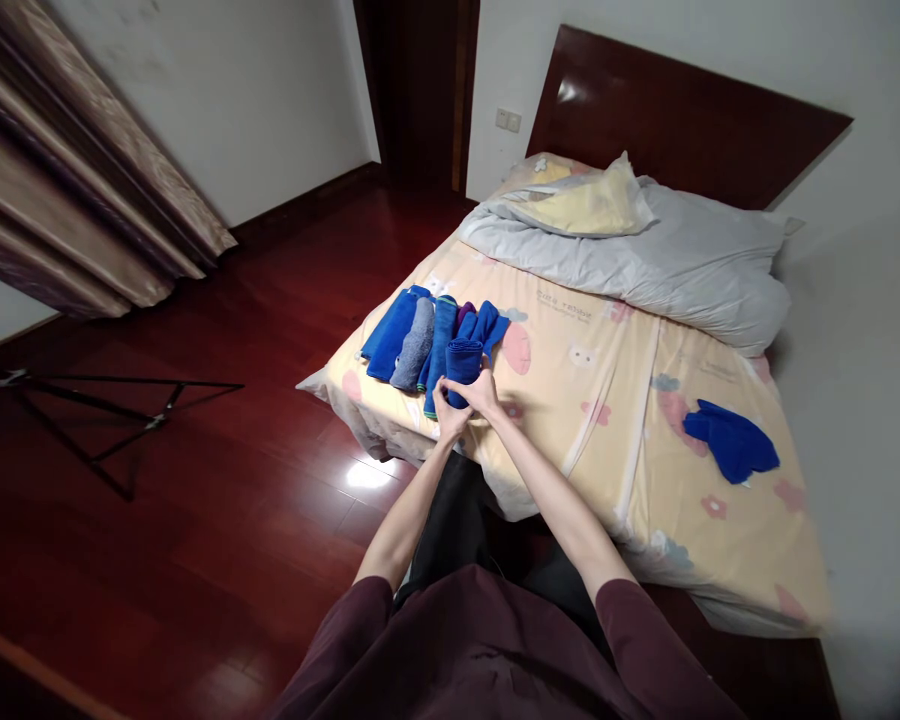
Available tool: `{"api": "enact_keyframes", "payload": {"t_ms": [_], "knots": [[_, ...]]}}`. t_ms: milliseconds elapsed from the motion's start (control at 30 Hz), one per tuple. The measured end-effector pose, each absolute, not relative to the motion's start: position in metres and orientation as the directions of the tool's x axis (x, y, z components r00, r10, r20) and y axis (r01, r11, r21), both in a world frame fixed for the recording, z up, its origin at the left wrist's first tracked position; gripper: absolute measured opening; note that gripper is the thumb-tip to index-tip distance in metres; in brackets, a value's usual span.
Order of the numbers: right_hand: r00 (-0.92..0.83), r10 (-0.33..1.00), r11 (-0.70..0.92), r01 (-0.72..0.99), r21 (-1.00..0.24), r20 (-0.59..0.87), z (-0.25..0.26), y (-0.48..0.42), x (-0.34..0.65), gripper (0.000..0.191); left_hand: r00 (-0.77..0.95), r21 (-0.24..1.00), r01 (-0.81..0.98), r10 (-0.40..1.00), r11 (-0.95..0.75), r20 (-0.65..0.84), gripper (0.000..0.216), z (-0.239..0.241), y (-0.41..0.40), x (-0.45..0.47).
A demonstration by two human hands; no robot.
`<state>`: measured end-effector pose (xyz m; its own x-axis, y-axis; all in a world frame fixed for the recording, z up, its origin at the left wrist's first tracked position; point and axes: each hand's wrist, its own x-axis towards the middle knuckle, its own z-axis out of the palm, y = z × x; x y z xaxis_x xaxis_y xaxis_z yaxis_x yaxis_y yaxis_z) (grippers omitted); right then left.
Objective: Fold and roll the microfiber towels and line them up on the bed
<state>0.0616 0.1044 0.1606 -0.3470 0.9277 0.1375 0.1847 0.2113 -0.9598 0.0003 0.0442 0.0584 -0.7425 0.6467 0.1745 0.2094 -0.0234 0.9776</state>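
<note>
Both hands are closed around the lower end of a rolled blue towel (463, 362), near the front left part of the bed. My left hand (451, 408) grips its near left side, and my right hand (478, 393) curls round its right side. Left of it lie a teal-blue rolled towel (440, 340), a grey towel (414, 343) and a bright blue towel (392, 338), side by side. Just behind the held roll are a looser blue cloth (493, 325) and a bit of purple cloth (466, 313).
A crumpled blue cloth (733, 440) lies on the right side of the patterned bed sheet (547, 370). A grey quilt (690, 250) and a yellow pillow (592, 205) are bunched by the headboard (667, 110). Black tripod legs (112, 385) stand on the floor at left, near a curtain (75, 170).
</note>
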Motion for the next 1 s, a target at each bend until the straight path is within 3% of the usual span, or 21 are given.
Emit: {"api": "enact_keyframes", "payload": {"t_ms": [167, 333, 500, 667, 867, 933, 1000], "knots": [[-0.274, 0.947, 0.238, 0.259, -0.936, 0.165, 0.152, 0.106, 0.069, 0.114, -0.777, 0.953, 0.298, 0.568, -0.05, 0.273, 0.076, 0.054, 0.035, 0.002], [-0.295, 0.948, 0.207, 0.291, -0.934, 0.118, 0.136, 0.105, 0.075, 0.118, -0.671, 0.884, 0.462, 0.625, -0.067, 0.398, 0.075, 0.054, 0.032, 0.006], [-0.352, 0.935, 0.17, 0.353, -0.92, 0.037, 0.119, 0.103, 0.083, 0.11, -0.465, 0.794, 0.605, 0.783, -0.061, 0.414, 0.057, 0.055, 0.04, 0.01], [-0.384, 0.923, 0.117, 0.343, -0.932, -0.026, 0.107, 0.098, 0.092, 0.108, -0.447, 0.791, 0.612, 0.816, -0.02, 0.366, 0.043, 0.058, 0.041, 0.005], [-0.273, 0.962, 0.061, 0.269, -0.961, -0.015, 0.091, 0.096, 0.157, 0.096, -0.396, 0.81, 0.582, 0.846, -0.07, 0.358, 0.038, 0.06, 0.027, 0.021], [-0.176, 0.984, 0.068, 0.291, -0.954, 0.016, 0.086, 0.104, 0.211, 0.085, -0.247, 0.801, 0.587, 0.915, -0.12, 0.318, 0.034, 0.054, 0.019, 0.043], [-0.021, 0.999, 0.044, 0.359, -0.932, 0.039, 0.084, 0.117, 0.284, 0.072, 0.011, 0.785, 0.583, 0.968, -0.209, 0.25, 0.032, 0.044, 0.007, 0.073]]}}
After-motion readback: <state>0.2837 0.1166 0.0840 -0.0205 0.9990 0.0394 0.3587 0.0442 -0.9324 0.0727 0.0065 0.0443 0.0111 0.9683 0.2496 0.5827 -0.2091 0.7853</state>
